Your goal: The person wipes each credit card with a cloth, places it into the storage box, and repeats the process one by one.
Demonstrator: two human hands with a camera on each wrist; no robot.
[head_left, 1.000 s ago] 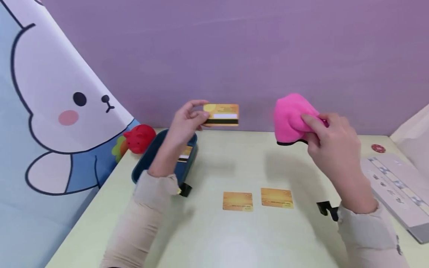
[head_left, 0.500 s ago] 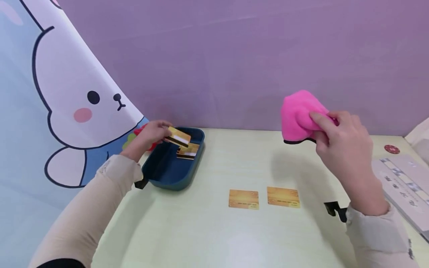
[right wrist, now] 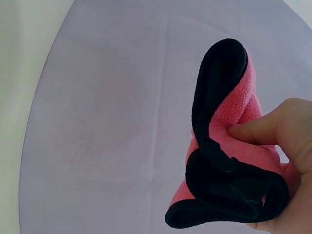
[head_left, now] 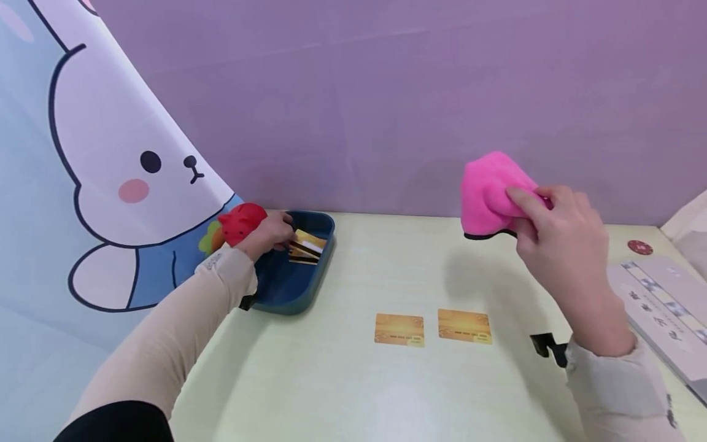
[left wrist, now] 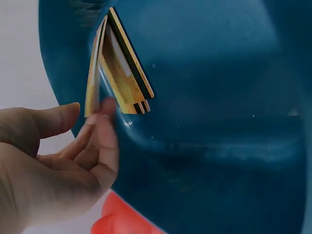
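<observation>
In the head view my left hand (head_left: 270, 232) is over the blue tray (head_left: 287, 302) at the back left. Close up, its thumb stands off a tilted gold card (left wrist: 93, 80), while the fingertips are right at the card's lower end. Beside that card, more gold cards (left wrist: 122, 90) with black stripes lie overlapped inside the tray. My right hand (head_left: 569, 264) holds up a bunched pink cloth (head_left: 488, 199) with a dark edge, pinching it between thumb and fingers above the table. Two gold cards lie flat on the table, a left one (head_left: 399, 330) and a right one (head_left: 465, 326).
A red pig figure (head_left: 241, 223) stands by the tray's left rim. To the right are a pale grey box (head_left: 663, 307) with printed lettering and a small red chip (head_left: 640, 247). A purple backdrop (head_left: 386, 110) rises behind the table.
My left hand has carried a gold card left from mid-air and down into the tray, and its thumb now stands apart from it. The right hand stays nearly still with the pink cloth.
</observation>
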